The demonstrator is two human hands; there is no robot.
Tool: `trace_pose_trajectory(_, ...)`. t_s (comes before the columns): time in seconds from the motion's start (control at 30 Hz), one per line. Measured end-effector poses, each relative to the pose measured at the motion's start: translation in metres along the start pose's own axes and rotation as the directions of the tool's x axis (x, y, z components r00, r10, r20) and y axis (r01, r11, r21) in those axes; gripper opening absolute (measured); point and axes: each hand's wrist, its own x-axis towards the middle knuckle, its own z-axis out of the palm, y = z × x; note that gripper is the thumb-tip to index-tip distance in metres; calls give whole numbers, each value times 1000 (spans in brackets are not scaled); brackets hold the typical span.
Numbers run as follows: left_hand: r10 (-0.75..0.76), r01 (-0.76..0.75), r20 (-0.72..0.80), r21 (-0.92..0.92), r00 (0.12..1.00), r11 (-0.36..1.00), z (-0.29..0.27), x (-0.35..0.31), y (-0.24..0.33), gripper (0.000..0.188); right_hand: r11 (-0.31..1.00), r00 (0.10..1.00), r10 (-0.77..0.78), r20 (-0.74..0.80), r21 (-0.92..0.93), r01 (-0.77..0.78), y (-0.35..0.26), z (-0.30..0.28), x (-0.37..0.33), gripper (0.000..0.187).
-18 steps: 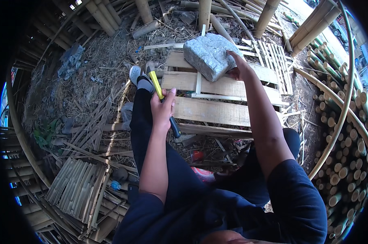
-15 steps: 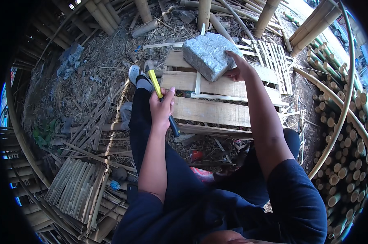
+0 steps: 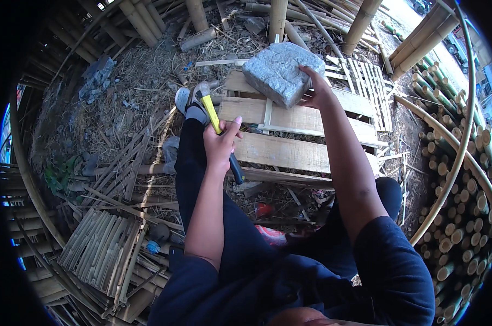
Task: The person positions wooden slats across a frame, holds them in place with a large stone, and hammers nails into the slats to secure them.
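My left hand (image 3: pixel 220 143) is closed around a hammer (image 3: pixel 210 111) with a yellow and black handle. The hammer's metal head points away from me, beside my shoe (image 3: pixel 183 100). At the far side of a low slatted wooden bench (image 3: pixel 281 151) is a big grey stone block (image 3: pixel 284 70). My right hand (image 3: pixel 316 91) grips the block's right near edge, thumb on top and fingers underneath, partly hidden. Thin pale bamboo strips (image 3: pixel 268 113) lie across the slats, one running under the stone. Whether the block rests fully on the bench I cannot tell.
Cut bamboo poles (image 3: pixel 458 233) are stacked at the right, with a bent pole (image 3: pixel 452 179) arching before them. A slatted bamboo panel (image 3: pixel 371 89) lies right of the bench. Bundled split bamboo (image 3: pixel 96 247) sits at lower left. Upright bamboo posts (image 3: pixel 277 20) stand beyond the bench.
The view has shifted slightly. The stone has moved a little to the left against the bench, with my right hand still on it. My left hand keeps hold of the hammer.
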Motion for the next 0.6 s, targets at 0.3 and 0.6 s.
trace_pose_trajectory(0.3, -19, 24, 24, -227, 1000, 974, -10, 21, -6, 34, 972, 978, -208, 8, 114, 206, 12, 26, 5, 90)
trace_pose_trajectory(0.6, 32, -2, 60, -455, 998, 891, -30, 27, 0, 113, 977, 959, -212, 189, 41, 208, 46, 96, -72, 78)
